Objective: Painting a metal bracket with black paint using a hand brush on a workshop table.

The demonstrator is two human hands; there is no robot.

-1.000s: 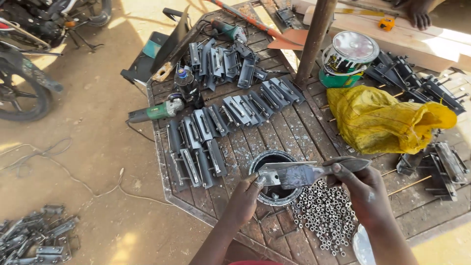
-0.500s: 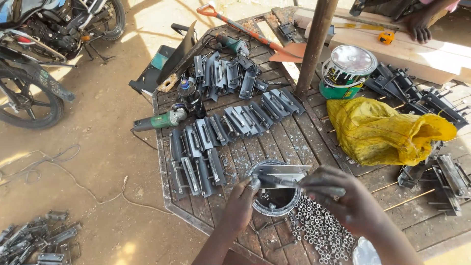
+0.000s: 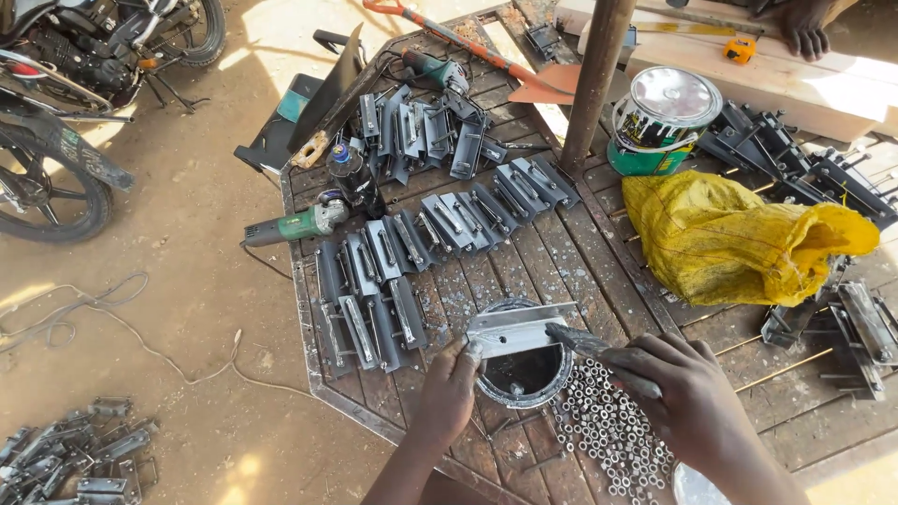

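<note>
Painting metal bracket [image 3: 520,329], brush [image 3: 599,351], paint can [image 3: 524,374]

Left hand [image 3: 449,388] is pinching the near-left end of a grey metal bracket [image 3: 517,329], keeping it right over the open paint tin [image 3: 524,374]. Right hand [image 3: 687,388] is gripping a paint-caked brush [image 3: 599,348], its tip touching the bracket's right end. Just below that grip a pile of nuts [image 3: 613,430] is lying on the wooden table [image 3: 580,252]; rows of finished brackets [image 3: 412,243] are sitting beyond the left hand.

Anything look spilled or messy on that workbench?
Yes: a loose heap of small metal nuts lies scattered on the bare table beside the paint tin, below the right hand. The grey brackets lie in neat rows.
</note>
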